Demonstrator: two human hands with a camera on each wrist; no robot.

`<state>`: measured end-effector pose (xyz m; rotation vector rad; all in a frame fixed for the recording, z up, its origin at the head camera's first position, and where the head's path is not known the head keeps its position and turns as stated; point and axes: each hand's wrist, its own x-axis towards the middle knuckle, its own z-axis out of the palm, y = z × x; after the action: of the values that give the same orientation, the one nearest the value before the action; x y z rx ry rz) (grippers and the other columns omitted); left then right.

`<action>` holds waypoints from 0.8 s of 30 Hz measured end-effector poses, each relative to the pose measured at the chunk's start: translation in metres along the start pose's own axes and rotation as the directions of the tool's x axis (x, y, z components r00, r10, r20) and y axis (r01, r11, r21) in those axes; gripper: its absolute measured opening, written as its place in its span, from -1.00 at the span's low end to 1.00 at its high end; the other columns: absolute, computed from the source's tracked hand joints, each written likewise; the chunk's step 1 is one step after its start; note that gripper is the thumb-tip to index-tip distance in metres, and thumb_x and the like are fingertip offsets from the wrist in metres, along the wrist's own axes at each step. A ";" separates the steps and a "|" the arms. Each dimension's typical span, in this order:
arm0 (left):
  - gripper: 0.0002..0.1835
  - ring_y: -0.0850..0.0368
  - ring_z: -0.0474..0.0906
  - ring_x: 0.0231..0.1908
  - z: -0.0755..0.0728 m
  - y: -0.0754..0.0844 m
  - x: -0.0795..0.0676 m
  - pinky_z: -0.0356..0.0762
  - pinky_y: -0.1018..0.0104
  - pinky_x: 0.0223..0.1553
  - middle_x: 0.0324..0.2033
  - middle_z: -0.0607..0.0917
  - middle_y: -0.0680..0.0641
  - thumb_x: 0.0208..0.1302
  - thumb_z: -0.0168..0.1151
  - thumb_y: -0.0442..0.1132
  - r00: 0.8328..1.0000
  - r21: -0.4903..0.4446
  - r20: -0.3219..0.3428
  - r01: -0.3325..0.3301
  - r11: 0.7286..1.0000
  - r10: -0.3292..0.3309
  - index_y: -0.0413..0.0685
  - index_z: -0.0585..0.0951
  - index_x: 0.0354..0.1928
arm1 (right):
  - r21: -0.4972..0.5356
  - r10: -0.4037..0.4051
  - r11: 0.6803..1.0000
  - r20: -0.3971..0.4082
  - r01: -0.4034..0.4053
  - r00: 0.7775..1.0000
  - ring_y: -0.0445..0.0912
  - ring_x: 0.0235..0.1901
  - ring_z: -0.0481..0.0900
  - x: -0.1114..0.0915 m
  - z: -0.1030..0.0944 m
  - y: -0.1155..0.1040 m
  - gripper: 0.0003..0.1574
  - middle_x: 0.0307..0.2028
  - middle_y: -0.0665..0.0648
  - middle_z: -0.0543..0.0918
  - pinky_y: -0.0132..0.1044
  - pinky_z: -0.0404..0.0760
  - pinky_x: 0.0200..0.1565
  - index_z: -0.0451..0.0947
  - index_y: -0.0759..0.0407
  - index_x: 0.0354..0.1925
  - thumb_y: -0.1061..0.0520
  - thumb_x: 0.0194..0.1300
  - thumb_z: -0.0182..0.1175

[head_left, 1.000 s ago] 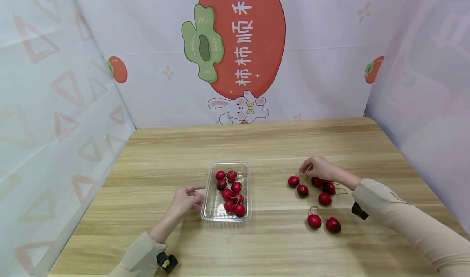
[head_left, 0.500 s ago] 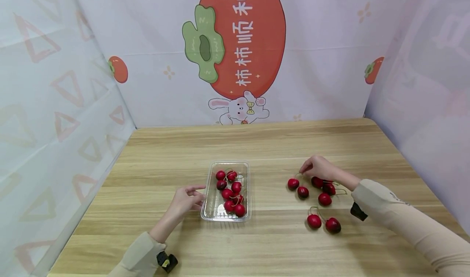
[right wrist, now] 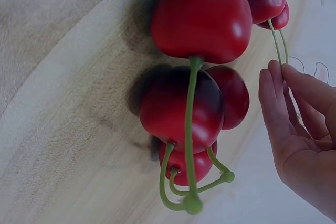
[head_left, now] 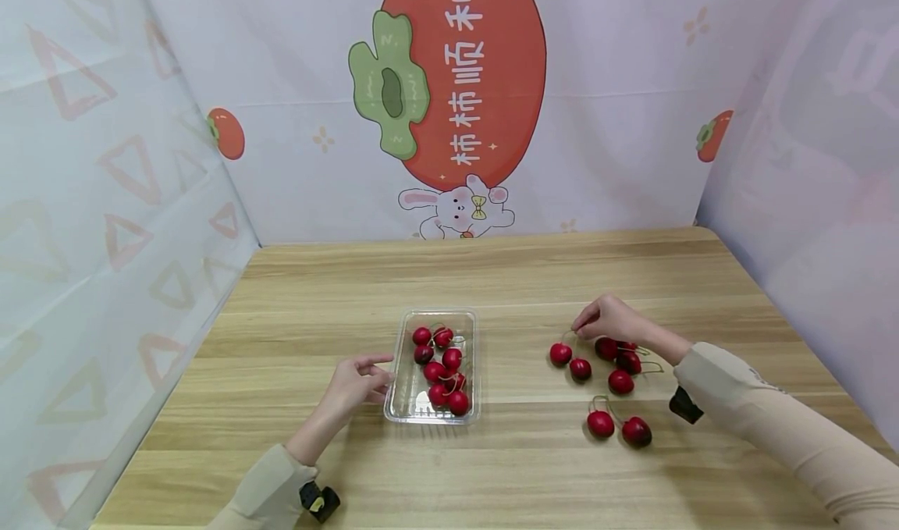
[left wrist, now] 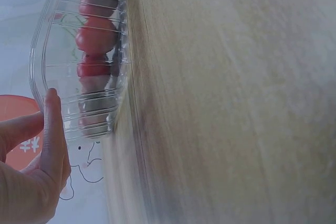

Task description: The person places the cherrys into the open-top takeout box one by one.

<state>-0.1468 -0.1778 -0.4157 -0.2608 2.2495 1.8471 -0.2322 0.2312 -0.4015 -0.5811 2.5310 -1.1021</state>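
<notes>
Pinching thin green stems of round red cherries, my right hand right of clear plastic tray; left hand relaxed beside it. Slackening pinch could drop them.

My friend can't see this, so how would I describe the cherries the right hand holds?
On the table, look right of the clear tray to the right hand. At its lower left in the head view are two cherries. Only their stems are pinched; the neighbouring cherries are unheld.

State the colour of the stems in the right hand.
Green stems; the right wrist view shows them best.
</notes>
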 end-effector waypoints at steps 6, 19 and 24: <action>-0.61 0.13 0.54 -0.61 0.000 0.000 0.001 0.63 0.30 -0.51 -0.58 0.57 -0.09 -0.01 0.15 -0.54 1.000 -0.001 -0.007 0.002 1.000 -0.002 -0.45 0.45 -0.04 | 0.042 0.031 0.999 -0.001 -0.031 1.000 -0.17 -0.44 0.57 -0.003 -0.002 -0.004 -0.80 -0.38 0.27 0.65 -0.39 0.61 -0.41 0.58 0.48 -0.35 0.32 0.03 0.22; -0.60 0.14 0.54 -0.60 0.000 -0.001 0.002 0.63 0.31 -0.50 -0.57 0.57 -0.07 0.02 0.14 -0.54 1.000 -0.006 0.009 0.000 1.000 0.000 -0.47 0.44 -0.02 | 0.209 0.129 0.969 0.017 -0.130 0.992 -0.12 -0.41 0.62 -0.003 -0.003 -0.010 -0.74 -0.35 0.33 0.63 -0.22 0.64 -0.27 0.51 0.59 -0.28 0.36 0.07 0.17; -0.60 0.14 0.54 -0.60 0.000 -0.001 0.001 0.63 0.30 -0.49 -0.57 0.57 -0.07 0.01 0.14 -0.54 1.000 -0.005 0.012 -0.001 1.000 0.001 -0.48 0.43 -0.02 | 0.200 0.122 0.972 0.009 -0.121 0.993 -0.10 -0.42 0.63 -0.003 -0.004 -0.012 -0.74 -0.37 0.30 0.64 -0.19 0.63 -0.26 0.50 0.60 -0.28 0.35 0.08 0.17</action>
<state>-0.1477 -0.1783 -0.4171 -0.2483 2.2379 1.8495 -0.2287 0.2275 -0.3896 -0.3664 2.3840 -1.2924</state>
